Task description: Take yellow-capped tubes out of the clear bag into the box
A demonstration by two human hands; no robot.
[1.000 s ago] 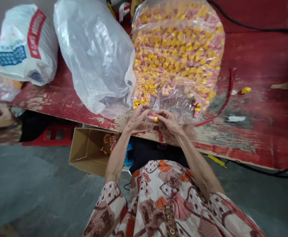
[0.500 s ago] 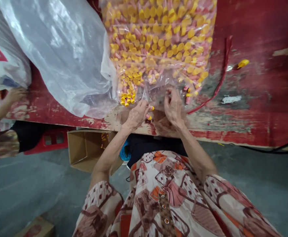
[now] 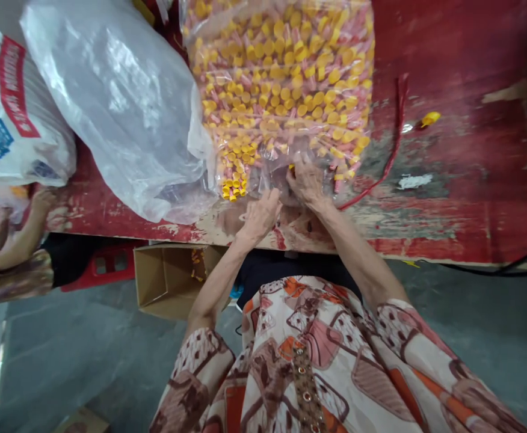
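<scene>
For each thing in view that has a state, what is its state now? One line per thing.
Parts bag: full of yellow and pink parts, mouth open at the table edge.
Clear bag: lying on its side, crumpled.
White bag: full, lying on the table.
Box: open, a few parts inside.
Right hand: reaching into the parts bag mouth.
Left hand: curled at the table edge; contents hidden.
Red tie: loose on the table.

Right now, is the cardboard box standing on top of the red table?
No, the cardboard box sits on the floor below the red table edge.
</scene>
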